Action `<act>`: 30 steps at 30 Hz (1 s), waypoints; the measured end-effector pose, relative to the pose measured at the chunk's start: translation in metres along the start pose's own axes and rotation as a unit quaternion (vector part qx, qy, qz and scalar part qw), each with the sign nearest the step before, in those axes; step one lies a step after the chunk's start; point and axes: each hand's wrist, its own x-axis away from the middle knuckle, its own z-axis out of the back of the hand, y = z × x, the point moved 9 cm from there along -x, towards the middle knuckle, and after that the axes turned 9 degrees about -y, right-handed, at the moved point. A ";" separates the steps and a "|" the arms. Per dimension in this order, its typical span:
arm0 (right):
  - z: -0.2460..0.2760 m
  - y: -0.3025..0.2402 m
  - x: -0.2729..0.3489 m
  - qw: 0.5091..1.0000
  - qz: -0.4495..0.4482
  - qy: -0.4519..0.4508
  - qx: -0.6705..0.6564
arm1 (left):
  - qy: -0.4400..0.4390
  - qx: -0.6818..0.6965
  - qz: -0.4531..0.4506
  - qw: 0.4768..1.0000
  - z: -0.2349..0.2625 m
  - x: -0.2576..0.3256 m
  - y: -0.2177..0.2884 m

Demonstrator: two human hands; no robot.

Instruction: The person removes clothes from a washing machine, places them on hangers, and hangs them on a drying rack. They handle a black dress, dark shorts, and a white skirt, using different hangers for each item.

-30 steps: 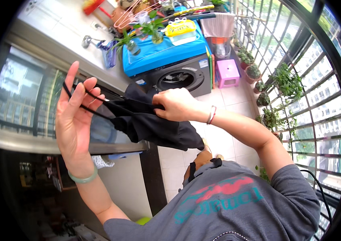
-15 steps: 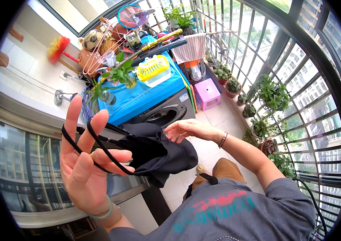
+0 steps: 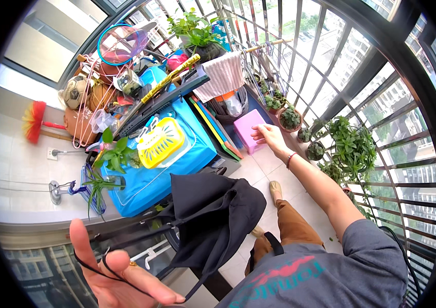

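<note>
My left hand (image 3: 120,280) sits at 7 o'clock in the head view, palm up, fingers spread and only loosely curled. 2 thin black straps (image 3: 106,267) loop across the fingers, one around the index finger, so the hold is a hook, not a pinch. From those straps hangs the black garment (image 3: 213,218), draped just below frame centre, in front of the blue-covered washer (image 3: 177,159).

My right hand (image 3: 269,136) is out at 1 o'clock, well apart from the garment, fingers relaxed and slightly parted, holding nothing. It hovers just beside the pink stool (image 3: 249,128), near the potted plants (image 3: 290,118) along the railing (image 3: 361,77); I cannot tell whether the fingertips touch the stool.

I judge the garment light and fully limp: it folds on itself and sags wherever it is unsupported, with no stiffness to lean on. The straps are thin and smooth-looking, so they could slide off open fingers if the palm tips. The safest hold, I think, is the straps themselves, hooked deeper toward the knuckles or closed in a fist, or a pinch on the thicker fabric where the straps join the body. Nothing about it looks fragile, though a dangling fold could snag on the washer's corner or the clutter at 11 o'clock.
</note>
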 end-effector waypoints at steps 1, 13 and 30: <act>0.025 0.004 -0.018 0.999 -0.004 0.032 0.003 | -0.039 0.012 0.031 0.999 0.000 -0.017 -0.008; 0.150 0.019 -0.193 0.930 0.003 0.202 0.308 | -0.091 0.056 -0.010 0.994 0.032 -0.122 -0.063; 0.157 0.035 -0.236 0.909 0.041 0.220 0.353 | -0.078 0.085 0.117 0.986 0.063 -0.204 -0.141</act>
